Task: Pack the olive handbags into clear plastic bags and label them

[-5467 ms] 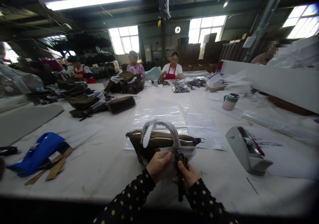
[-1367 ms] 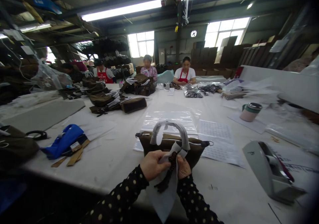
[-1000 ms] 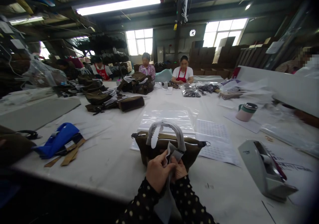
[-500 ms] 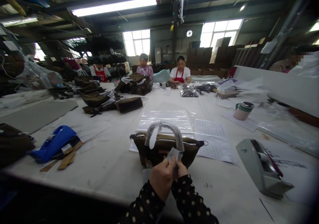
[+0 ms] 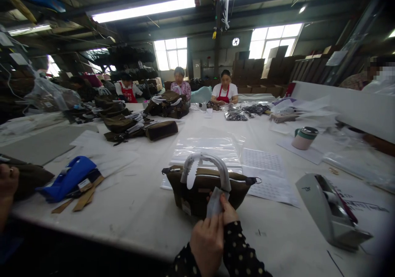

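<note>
A dark olive handbag [image 5: 182,188] stands upright on the white table in front of me, its silver zip running along the top. White wrapping covers its arched handle [image 5: 222,171], and one loose wrap end hangs at the left side. At the handle's right base is a thin whitish wrapping sheet [image 5: 214,204]. My left hand [image 5: 207,240] is closed, its fingertips together at the sheet's lower end. Beside it, my right hand [image 5: 230,210] pinches the sheet's right edge close to the handle. Some of the fingers are hidden behind the sheet.
A blue tape dispenser [image 5: 70,178] lies left, a grey one [image 5: 331,211] right. Clear plastic bags [image 5: 205,147] and a printed sheet [image 5: 268,176] lie behind the handbag. More bags [image 5: 162,130] are piled back left. Another person's hand [image 5: 8,182] shows at the left edge.
My left hand has moved down toward me, from the handle base to the sheet's lower end, and more of the sheet shows. Another person's hand has appeared at the far left.
</note>
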Demonstrator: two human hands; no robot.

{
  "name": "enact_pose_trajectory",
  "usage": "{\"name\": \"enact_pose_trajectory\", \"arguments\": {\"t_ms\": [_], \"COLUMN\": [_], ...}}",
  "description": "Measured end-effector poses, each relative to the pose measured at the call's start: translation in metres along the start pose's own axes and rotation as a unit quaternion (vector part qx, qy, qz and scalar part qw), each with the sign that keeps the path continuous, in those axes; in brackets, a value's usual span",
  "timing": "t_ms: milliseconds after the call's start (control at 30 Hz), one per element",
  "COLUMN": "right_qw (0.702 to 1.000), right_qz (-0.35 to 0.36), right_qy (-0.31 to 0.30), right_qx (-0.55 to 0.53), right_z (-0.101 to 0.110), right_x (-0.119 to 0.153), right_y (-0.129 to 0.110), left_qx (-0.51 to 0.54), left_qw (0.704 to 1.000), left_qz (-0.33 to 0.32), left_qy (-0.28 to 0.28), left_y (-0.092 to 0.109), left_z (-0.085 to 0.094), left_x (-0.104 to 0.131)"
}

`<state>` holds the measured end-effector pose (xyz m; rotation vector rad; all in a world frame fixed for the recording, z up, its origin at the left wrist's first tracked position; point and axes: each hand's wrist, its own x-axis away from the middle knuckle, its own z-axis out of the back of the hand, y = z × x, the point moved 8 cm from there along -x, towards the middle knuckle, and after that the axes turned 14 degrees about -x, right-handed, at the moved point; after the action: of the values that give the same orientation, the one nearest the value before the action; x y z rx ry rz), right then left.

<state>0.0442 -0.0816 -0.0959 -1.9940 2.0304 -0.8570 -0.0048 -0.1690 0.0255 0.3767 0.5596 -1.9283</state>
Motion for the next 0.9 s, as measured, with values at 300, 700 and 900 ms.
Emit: {"name": "enact_pose_trajectory", "arguments": {"t_ms": [300,700,900], "right_qw": [0.99,0.994,0.989], "right_qz": [-0.128,-0.108,-0.031], "right_qy": [0.011,0.002,-0.054], "right_qx": [-0.059,-0.014,0.136], "right_z": [0.0,-0.005,0.054], "right_x": [0.002,0.008,0.012], "right_y": [0.005,-0.001,-0.111], "left_qx": [0.384,0.667,0.659], "left_qw": [0.879,0.658,0.62], "left_qz": [0.267,0.298,0.374], "left_qy": [-0.091,-0.184,-0.204], "left_y": [-0.091,-0.031,-0.029], "left_z": [-0.005,-0.081,-0.088], "left_x": [-0.002,-0.007,-0.003]}}
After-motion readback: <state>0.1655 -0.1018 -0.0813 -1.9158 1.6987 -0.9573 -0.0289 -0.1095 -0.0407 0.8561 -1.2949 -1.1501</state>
